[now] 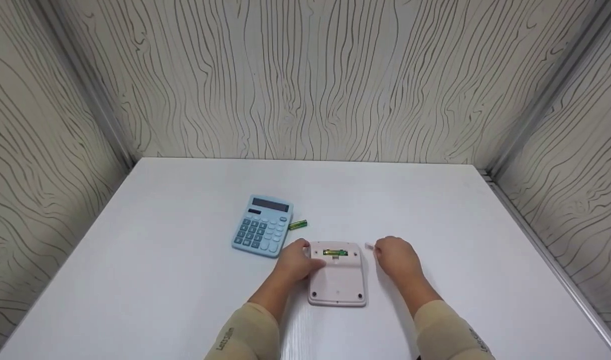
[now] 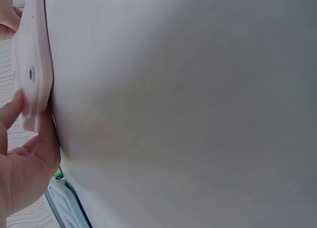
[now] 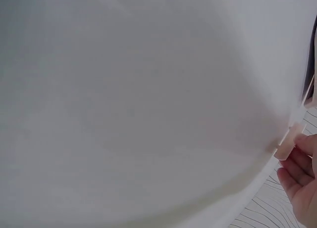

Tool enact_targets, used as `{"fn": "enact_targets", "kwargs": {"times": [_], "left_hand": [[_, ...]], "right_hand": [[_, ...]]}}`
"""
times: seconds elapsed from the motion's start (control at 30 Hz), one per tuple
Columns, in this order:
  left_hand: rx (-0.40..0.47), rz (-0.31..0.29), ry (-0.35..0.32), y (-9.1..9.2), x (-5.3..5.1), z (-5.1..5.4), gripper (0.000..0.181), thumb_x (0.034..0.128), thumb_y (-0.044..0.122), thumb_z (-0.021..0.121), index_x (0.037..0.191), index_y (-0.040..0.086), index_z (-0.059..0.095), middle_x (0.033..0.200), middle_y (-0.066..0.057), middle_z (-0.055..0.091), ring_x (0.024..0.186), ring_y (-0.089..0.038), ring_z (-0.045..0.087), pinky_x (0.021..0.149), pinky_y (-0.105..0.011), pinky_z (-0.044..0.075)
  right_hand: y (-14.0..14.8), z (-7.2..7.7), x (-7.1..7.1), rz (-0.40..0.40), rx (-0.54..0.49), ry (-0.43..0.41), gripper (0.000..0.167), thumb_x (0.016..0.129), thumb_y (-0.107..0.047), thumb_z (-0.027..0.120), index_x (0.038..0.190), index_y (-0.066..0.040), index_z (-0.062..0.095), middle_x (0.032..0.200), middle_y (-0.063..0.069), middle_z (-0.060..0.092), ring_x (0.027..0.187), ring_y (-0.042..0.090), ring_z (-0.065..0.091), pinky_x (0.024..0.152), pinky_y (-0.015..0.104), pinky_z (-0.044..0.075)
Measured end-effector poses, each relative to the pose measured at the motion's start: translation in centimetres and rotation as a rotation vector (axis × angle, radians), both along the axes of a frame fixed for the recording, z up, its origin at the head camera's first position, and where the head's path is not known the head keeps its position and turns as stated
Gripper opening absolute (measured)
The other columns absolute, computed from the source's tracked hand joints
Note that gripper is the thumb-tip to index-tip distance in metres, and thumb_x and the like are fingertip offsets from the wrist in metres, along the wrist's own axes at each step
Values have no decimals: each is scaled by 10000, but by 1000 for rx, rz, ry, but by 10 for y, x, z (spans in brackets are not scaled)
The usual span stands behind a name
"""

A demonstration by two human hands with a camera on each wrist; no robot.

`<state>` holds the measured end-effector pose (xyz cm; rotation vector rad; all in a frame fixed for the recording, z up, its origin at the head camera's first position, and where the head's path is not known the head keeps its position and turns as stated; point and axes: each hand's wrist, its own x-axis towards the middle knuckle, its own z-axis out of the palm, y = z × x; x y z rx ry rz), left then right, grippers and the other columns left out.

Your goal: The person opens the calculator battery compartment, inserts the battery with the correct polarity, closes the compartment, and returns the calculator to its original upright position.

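A pale pink calculator (image 1: 337, 282) lies face down on the table, its battery slot uncovered with a green battery (image 1: 335, 253) inside. My left hand (image 1: 296, 261) grips its left edge, thumb on the back and fingers at the side; the left wrist view shows the thumb and fingers pinching the pink calculator's edge (image 2: 37, 79). To the right of it, my right hand (image 1: 398, 257) pinches a small pink battery cover (image 1: 369, 246). In the right wrist view the battery cover (image 3: 288, 142) sits between thumb and fingers, close to the table surface.
A light blue calculator (image 1: 263, 226) lies face up to the left of my left hand. Another green battery (image 1: 298, 225) rests against its right side. The white table (image 1: 150, 280) is bounded by wood-grain patterned panels (image 1: 305, 85) at the back and both sides.
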<state>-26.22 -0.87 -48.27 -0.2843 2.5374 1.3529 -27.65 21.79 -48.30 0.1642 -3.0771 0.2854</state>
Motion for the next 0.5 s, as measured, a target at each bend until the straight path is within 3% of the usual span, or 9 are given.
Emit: {"fn": "enact_targets", "kwargs": {"times": [0.23, 0.5], "left_hand": [[-13, -12, 4, 1, -1, 0, 557, 710, 260, 777, 1183, 95, 534, 1080, -70, 595, 895, -187, 559, 780, -321, 489], [-14, -17, -3, 0, -1, -1, 564, 712, 278, 776, 1187, 111, 522, 1059, -64, 588, 863, -179, 556, 724, -289, 478]], "right_hand": [[0, 2, -1, 9, -16, 16, 135, 873, -110, 577, 912, -50, 692, 883, 113, 661, 899, 308, 623, 799, 415, 497], [-12, 16, 0, 10, -73, 38, 134, 882, -133, 583, 941, -73, 688, 919, 81, 658, 936, 283, 616, 826, 402, 491]]}}
